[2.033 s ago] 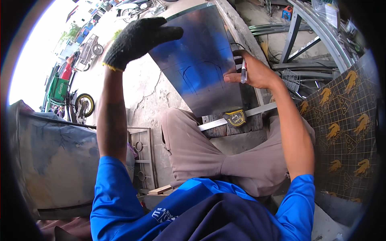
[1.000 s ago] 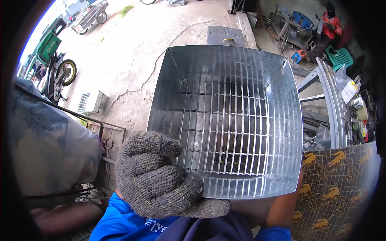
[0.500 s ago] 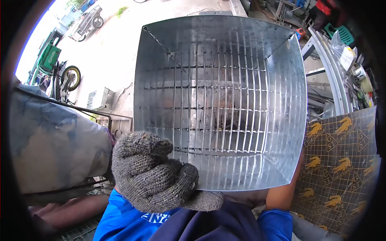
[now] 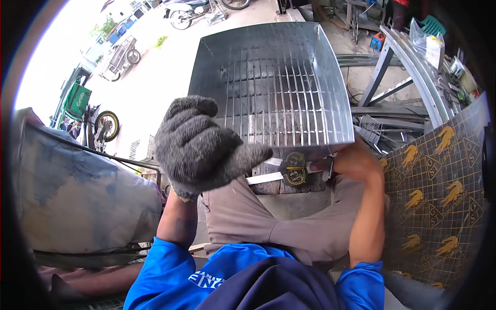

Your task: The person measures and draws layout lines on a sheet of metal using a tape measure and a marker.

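A shiny sheet-metal box (image 4: 333, 85) with a grid of thin metal rods (image 4: 274, 98) across its bottom stands in front of me, open side up. My left hand (image 4: 201, 144), in a grey knitted glove, is closed at the box's near left corner, thumb stretched along the near side; the exact contact is hidden. Below the near rim, my bare right hand (image 4: 349, 161) holds what looks like a black and yellow tape measure (image 4: 294, 176), its pale blade (image 4: 265, 179) reaching left. The shiny near wall seems to mirror it.
Wooden planks (image 4: 281, 187) lie under the box, between my knees. A printed board (image 4: 439, 201) rises at right, and a cloth-covered form (image 4: 88, 186) at left. Behind, at right, are a metal frame (image 4: 413, 67) and scrap. A motorbike (image 4: 103, 124) stands far left.
The box has moved away from me and tilted, showing my legs and its near side. My left hand has risen with it. My right hand and the tape measure have come into view.
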